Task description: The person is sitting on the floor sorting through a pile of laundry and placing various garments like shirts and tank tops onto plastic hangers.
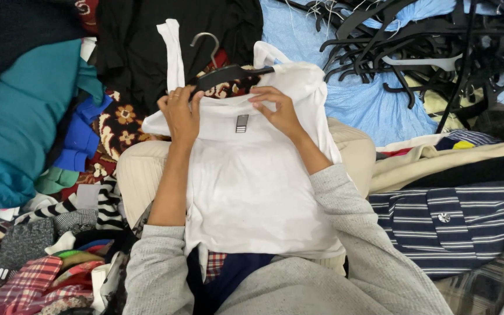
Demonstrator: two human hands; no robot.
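Two hands: the left hand (181,112) and the right hand (278,111), both at the top edge of one white top (252,181). One black hanger (228,74) with a metal hook lies under the fingers of both hands. One heap of black hangers (427,41), too tangled to count, lies up and right of the right hand. One striped shirt (456,221) lies right of that hand; one teal garment (24,116) lies left of the left hand.

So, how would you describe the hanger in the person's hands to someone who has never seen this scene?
Find the white top spread over the person's lap in the middle. At its neckline, between the left hand and the right hand, lies a black hanger with a silver hook. Unlike the tangled black hangers at upper right, it lies alone.
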